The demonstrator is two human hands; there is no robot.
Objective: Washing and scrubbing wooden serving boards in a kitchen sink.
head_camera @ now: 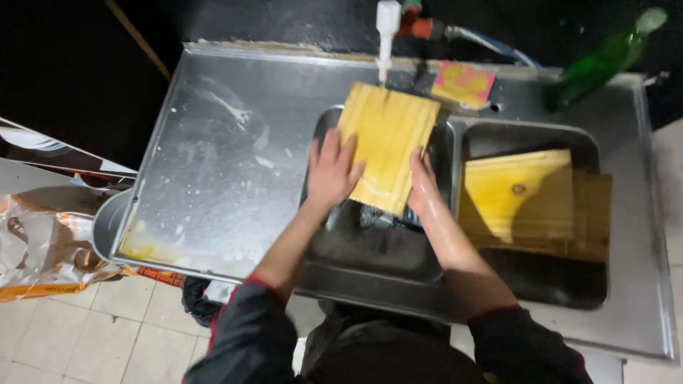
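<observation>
A yellow wooden board (389, 139) is tilted over the left basin of a steel double sink (370, 263), under a white tap (386, 28). My left hand (331, 171) lies flat on the board's left side, fingers spread. My right hand (424, 186), wet, grips the board's lower right edge. Something dark and shiny lies in the basin below the board; I cannot tell what it is.
More yellow wooden boards (526, 199) are stacked in the right basin. A pink and yellow sponge (464, 83) lies behind the sink, beside a green bottle (605, 57). A wet steel drainboard (220, 156) extends left. An orange bag (43, 249) sits on the tiled floor.
</observation>
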